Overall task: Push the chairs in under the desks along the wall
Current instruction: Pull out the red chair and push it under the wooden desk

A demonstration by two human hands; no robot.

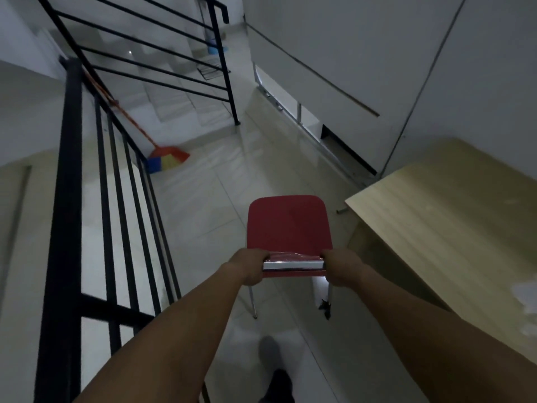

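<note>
Chair [289, 225] with red seat and metal legs, viewed from above and behind on a pale tiled floor [226, 193]. Its backrest top is gripped at both ends: the left hand [252, 267] is closed around the left corner, the right hand [338, 269] is closed around the right corner. The chair is positioned just left of the wooden desk [444, 222], beside it and not under it. The desk is set against the white wall [479, 82]. Well left of the chair, a black railing [69, 199] is seen. Beyond the chair, a broom [167, 158] is propped at the railing's foot.
</note>
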